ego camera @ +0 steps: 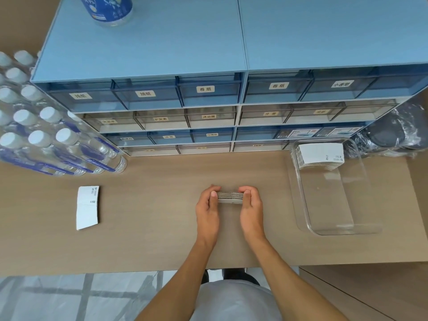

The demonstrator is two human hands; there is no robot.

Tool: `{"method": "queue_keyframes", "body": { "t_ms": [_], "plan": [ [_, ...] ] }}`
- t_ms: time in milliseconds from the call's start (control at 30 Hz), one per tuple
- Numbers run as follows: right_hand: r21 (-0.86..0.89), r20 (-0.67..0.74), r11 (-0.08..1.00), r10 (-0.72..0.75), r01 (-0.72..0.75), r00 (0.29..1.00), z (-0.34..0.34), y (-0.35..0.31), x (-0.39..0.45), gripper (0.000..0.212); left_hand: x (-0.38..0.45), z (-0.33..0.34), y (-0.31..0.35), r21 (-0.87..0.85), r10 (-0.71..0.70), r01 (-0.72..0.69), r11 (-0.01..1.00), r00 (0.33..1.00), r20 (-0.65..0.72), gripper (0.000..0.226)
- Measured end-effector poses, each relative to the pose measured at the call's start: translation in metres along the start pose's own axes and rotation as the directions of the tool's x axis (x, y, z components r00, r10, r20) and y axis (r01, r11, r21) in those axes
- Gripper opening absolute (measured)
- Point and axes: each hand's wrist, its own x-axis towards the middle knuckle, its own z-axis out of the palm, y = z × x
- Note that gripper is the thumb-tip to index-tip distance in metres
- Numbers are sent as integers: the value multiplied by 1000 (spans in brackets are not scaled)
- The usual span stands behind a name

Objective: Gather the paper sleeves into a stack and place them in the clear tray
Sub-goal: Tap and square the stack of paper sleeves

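Left hand (pixel 207 206), right hand (pixel 251 206): grip pinching ends of ridged white paper sleeve stack (pixel 230 197), left of glossy clear plastic tray (pixel 361 179).

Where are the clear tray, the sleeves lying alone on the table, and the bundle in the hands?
clear tray (pixel 361 231): head view, its near rim.
lone sleeves (pixel 87 208): head view, white top face.
held bundle (pixel 230 196): head view, its stacked edges between both hands.

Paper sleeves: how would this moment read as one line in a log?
left hand + right hand: squaring held stack | clear tray: one stack inside | table: loose sleeves left
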Motion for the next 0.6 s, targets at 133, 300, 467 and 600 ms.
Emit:
{"method": "queue_keyframes", "body": {
  "t_ms": [133, 300, 467, 600],
  "plan": [
    [-53, 66, 999, -4, 8, 998, -7, 2, -1, 20, 3, -11, -3, 100, 13, -24, 995, 994, 112, 26],
    [-125, 272, 992, 10, 25, 962, -22, -1, -2, 17, 7, -18, -2, 154, -32, 6, 988, 985, 167, 44],
    [-286, 299, 948, -48, 137, 953, -28, -2, 4, 29, 8, -18, 0, 223, -20, -11, 975, 990, 138, 39],
    [-266, 248, 962, 14, 54, 969, -24, -13, 11, 31, 10, -20, 3, 255, -39, 13, 967, 994, 99, 34]
  ]
}}
